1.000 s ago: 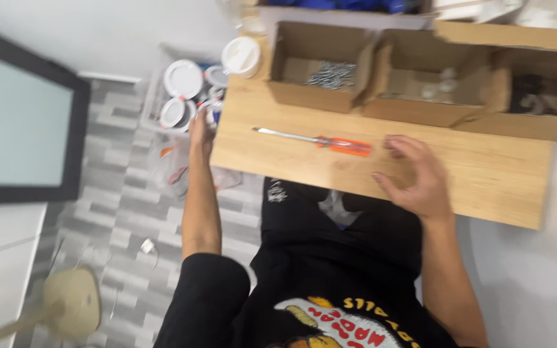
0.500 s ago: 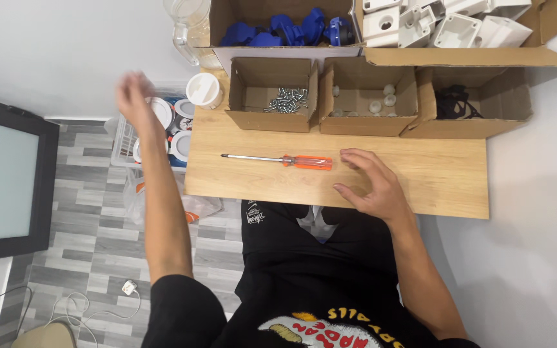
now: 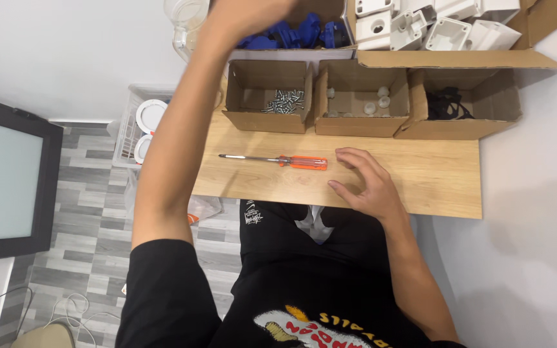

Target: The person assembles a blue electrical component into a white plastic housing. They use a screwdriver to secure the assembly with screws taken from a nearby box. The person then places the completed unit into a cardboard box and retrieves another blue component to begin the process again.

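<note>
My left arm reaches up and across the desk. My left hand [image 3: 251, 11] is at the top edge of the head view, over the box of blue plastic parts [image 3: 291, 33]; its fingers are blurred and partly cut off. My right hand [image 3: 363, 183] rests palm down on the wooden desk [image 3: 420, 174], fingers apart, holding nothing. An orange-handled screwdriver [image 3: 278, 160] lies flat just left of my right hand, tip pointing left.
Three open cardboard boxes stand along the back: screws [image 3: 283, 100], small white caps [image 3: 369, 102], black cable [image 3: 447, 104]. Behind them is a box of white plastic housings [image 3: 433, 26] and a clear jar [image 3: 184, 22]. A white basket [image 3: 138, 124] and a dark screen [image 3: 4, 174] are at the left.
My left arm has swung from the basket at the desk's left side up and right, to the box of blue parts. My right hand stayed on the desk.
</note>
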